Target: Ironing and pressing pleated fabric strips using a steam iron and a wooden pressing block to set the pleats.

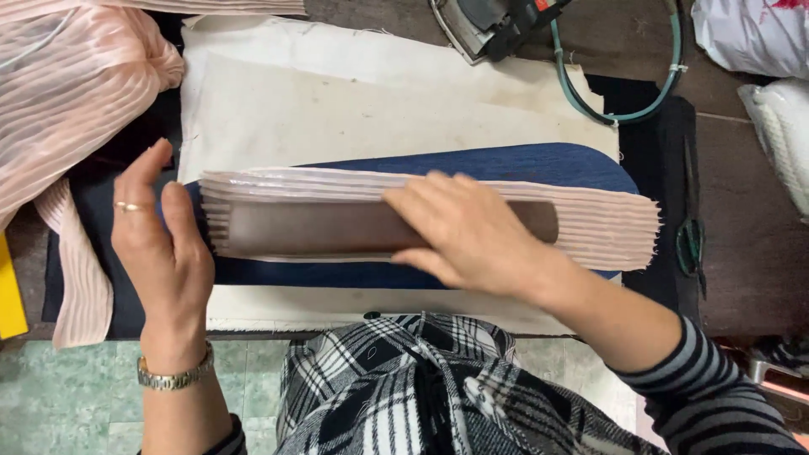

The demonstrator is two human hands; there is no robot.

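A strip of pink pleated fabric point(607, 223) lies across a dark blue pad point(522, 162) on the work table. A brown flat bar point(312, 227) rests lengthwise on the pleats. My right hand point(463, 232) lies flat on the bar, fingers spread, pressing it down. My left hand point(160, 244), wearing a ring and a wristwatch, stands on edge just left of the strip's end, fingers apart and holding nothing; whether it touches the strip I cannot tell.
A cream cloth point(337, 101) lies under and behind the blue pad. More pink pleated fabric point(67, 93) is heaped at the left. An iron point(489, 25) with a green cord point(624, 109) sits at the back. Scissors point(691, 236) lie at the right, a yellow object point(10, 295) at the left edge.
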